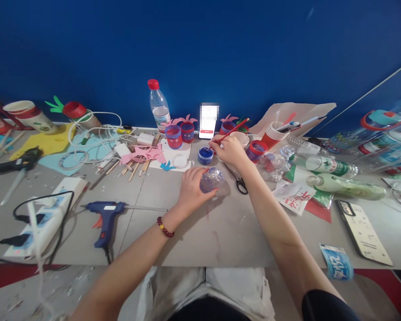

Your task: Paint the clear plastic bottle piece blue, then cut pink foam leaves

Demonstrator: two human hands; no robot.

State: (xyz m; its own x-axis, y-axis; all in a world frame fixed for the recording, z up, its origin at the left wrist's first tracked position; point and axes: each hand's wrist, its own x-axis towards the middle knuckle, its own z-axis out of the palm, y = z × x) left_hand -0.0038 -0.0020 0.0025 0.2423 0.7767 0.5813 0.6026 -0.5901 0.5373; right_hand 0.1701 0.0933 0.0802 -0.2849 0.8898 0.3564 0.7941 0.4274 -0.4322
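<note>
Jar [205, 160] of blue paint [205, 152]

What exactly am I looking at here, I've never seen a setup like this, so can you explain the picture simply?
No machine here, just a person's two bare hands. The one picture comes from a camera worn on their head, looking forward and down. The left hand holds a clear plastic piece; the right hand holds a red brush, its tip at a small blue pot. On the grey table are also a blue glue gun, black-handled scissors and a red-capped bottle.
</note>
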